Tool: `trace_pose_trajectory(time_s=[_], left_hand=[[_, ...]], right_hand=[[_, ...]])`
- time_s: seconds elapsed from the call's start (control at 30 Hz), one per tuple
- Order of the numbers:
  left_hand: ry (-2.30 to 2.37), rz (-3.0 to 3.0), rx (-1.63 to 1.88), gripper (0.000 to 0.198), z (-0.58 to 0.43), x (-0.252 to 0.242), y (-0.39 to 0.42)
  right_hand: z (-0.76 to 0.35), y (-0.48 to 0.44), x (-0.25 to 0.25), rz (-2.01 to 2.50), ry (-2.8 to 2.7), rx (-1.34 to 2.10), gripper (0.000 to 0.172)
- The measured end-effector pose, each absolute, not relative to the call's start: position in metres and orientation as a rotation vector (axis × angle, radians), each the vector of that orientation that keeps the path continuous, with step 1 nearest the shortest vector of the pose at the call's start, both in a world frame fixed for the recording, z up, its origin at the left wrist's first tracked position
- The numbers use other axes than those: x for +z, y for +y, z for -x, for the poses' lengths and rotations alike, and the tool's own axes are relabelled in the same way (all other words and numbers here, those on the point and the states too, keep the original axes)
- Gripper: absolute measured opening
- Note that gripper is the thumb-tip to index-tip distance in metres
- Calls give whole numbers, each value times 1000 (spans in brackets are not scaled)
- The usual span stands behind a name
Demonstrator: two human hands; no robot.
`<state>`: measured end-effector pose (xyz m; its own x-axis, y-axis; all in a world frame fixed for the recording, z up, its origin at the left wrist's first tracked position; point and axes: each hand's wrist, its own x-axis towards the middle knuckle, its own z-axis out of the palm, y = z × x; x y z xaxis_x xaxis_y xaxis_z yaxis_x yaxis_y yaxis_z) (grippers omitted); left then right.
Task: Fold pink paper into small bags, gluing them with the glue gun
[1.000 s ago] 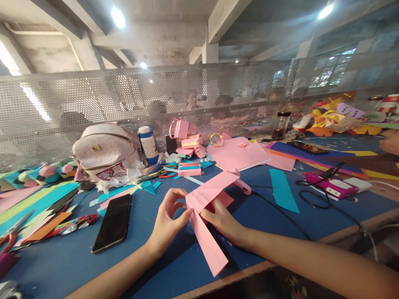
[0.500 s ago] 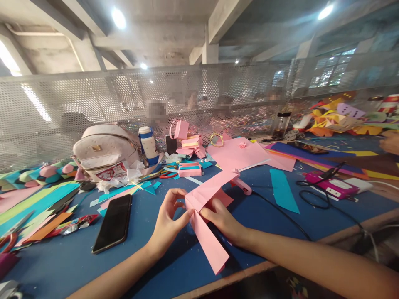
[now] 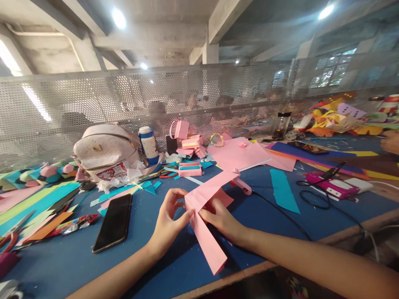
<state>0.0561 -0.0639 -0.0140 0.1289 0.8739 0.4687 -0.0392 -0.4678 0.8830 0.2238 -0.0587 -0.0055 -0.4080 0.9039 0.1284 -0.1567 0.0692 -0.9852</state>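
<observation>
The folded pink paper (image 3: 218, 187) sits between the person's two hands, over the blue tabletop (image 3: 174, 270), and it bends sharply right where the left thumb presses. From that bend one long band runs away from the fingers, up and to the right, its far end over by a pink glue gun (image 3: 245, 185). The other band slants toward the person and a little rightward, its free end well past the fingertips, near the table's edge. So there are two long axes, making a sideways V that opens to the right, around the right hand (image 3: 222, 222).

The left hand (image 3: 171, 218) is curved, with a modest gap between thumb and forefinger; the thumb tip is on the paper at the bend, the forefinger reaches its left edge, and the other fingers curl in behind. The right thumb rests against the paper just beside that spot. Its fingers go behind the upper band, so I can't tell how tightly they grip.

A black phone (image 3: 112, 223) lies left of the left fingers. A blue paper strip (image 3: 284, 191) lies well to the right of the right fingers, and a larger pink sheet (image 3: 237, 153) spreads beyond both hands.
</observation>
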Motion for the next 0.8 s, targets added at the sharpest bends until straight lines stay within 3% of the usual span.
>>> trace_pose_trajectory(time_s=[0.8], left_hand=[[825, -1644, 1439, 27, -57, -14, -66]], right_hand=[[-224, -58, -9, 786, -1464, 1530, 52]])
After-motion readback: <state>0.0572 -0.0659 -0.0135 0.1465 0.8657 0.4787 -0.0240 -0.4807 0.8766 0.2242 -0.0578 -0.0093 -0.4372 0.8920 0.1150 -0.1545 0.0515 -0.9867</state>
